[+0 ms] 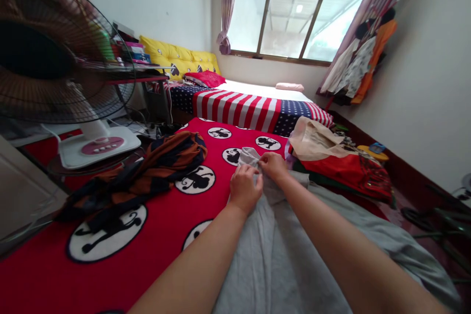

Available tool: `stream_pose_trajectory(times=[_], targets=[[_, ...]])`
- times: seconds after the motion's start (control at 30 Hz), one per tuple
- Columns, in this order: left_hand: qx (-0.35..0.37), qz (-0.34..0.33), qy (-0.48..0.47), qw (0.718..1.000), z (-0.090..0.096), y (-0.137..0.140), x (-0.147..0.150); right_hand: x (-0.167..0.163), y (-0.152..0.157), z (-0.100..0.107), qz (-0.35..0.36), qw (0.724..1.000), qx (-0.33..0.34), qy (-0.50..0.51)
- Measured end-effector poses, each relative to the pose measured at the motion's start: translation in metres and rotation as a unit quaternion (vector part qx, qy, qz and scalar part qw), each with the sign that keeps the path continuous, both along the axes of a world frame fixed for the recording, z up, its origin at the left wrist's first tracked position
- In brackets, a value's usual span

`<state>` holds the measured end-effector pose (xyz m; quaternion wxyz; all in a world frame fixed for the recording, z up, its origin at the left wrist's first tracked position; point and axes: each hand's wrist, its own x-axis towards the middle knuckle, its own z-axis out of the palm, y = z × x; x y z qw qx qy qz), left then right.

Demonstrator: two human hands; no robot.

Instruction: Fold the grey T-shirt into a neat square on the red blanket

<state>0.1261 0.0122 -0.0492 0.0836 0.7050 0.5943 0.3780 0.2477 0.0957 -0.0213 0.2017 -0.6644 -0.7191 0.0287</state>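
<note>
A light grey garment (272, 255) is spread over the red blanket (162, 255), creased along its left part. My left hand (246, 187) rests on its far left edge, fingers curled onto the cloth. Just right of it, my right hand (273, 165) pinches the cloth at the far end, where a small flap sticks up. Both hands are close together. To the left lies a crumpled orange and black striped garment (154, 169), apart from my hands.
A fan (91, 127) stands at the left beside a small desk (136, 78). Folded clothes (338, 169) are stacked at the right. Beyond the blanket is a bed with a stars-and-stripes cover (235, 109). Hung clothes (362, 66) are on the right wall.
</note>
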Motion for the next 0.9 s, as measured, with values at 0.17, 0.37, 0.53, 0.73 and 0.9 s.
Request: stream_pose_trajectory(times=[0.17,0.37,0.53,0.73,0.9], targets=[[-0.094,0.072,0.075,0.99,-0.008,0.009,0.002,0.015,-0.006,-0.01,-0.065,0.998,-0.004,0.001],[-0.115,0.064,0.106,0.986,-0.012,0.009,0.006,0.003,0.013,0.004,-0.088,0.996,-0.001,0.006],[-0.12,0.05,0.108,0.986,-0.011,0.009,0.005,-0.025,0.033,0.009,-0.012,0.999,0.041,0.01],[-0.132,0.032,0.104,0.985,-0.011,0.011,0.004,-0.042,0.038,-0.001,0.042,0.997,0.042,-0.045],[-0.138,0.037,0.106,0.984,-0.011,0.012,0.005,-0.04,0.036,0.0,0.109,0.991,0.026,-0.072]])
